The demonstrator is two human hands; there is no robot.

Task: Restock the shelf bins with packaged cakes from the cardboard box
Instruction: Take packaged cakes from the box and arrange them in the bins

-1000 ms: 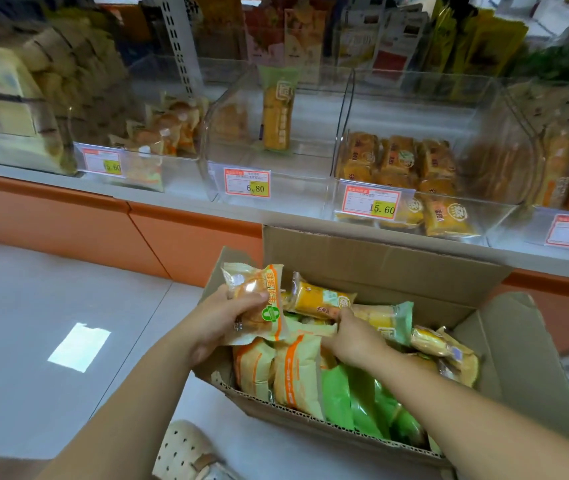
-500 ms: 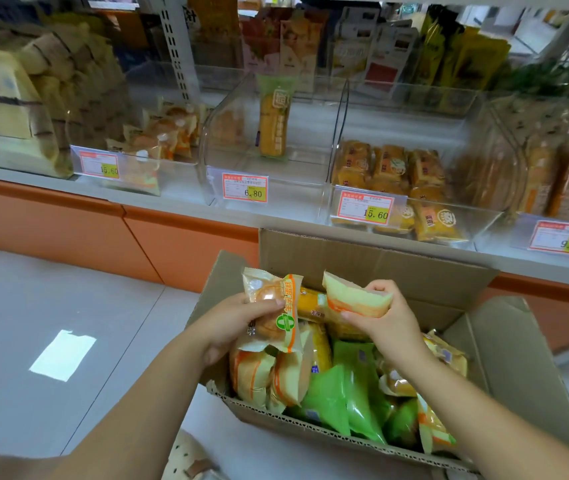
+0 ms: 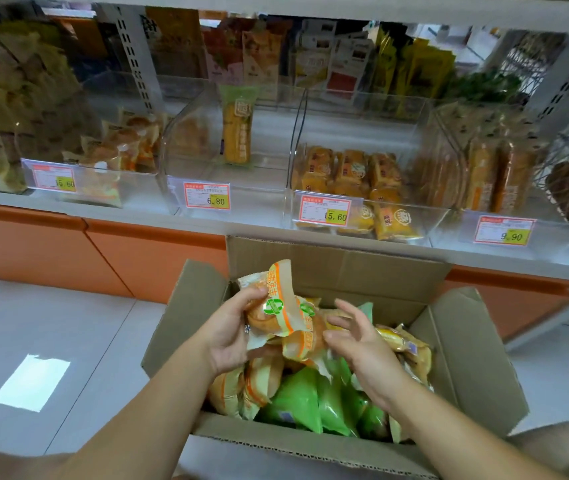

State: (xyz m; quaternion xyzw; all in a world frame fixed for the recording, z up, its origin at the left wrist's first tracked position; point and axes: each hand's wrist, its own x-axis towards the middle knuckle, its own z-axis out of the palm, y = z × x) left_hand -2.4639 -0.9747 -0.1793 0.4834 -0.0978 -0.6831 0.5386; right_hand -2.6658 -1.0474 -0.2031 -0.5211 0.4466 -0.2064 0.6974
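Note:
An open cardboard box [image 3: 477, 368] on the floor holds several packaged cakes in orange-striped and green wrappers [image 3: 297, 407]. My left hand [image 3: 227, 334] grips two orange-striped cake packs [image 3: 276, 310] above the box. My right hand [image 3: 355, 337] hovers just right of them with fingers spread, touching the second pack's edge and holding nothing. Clear shelf bins stand behind the box: one marked 15.60 with similar orange packs [image 3: 117, 157], a nearly bare one marked 6.80 [image 3: 207, 197] with a single upright green pack [image 3: 236, 133].
Further right, a bin with yellow cake packs [image 3: 349, 174] carries a 15.60 tag, and another with long brown packs [image 3: 494, 174] shows 9.90. An orange shelf base [image 3: 68, 251] runs below. Grey tiled floor [image 3: 34, 341] lies left of the box.
My right hand lifted an orange-striped pack from the box, passed it to my left hand and let go. My left hand now holds two packs.

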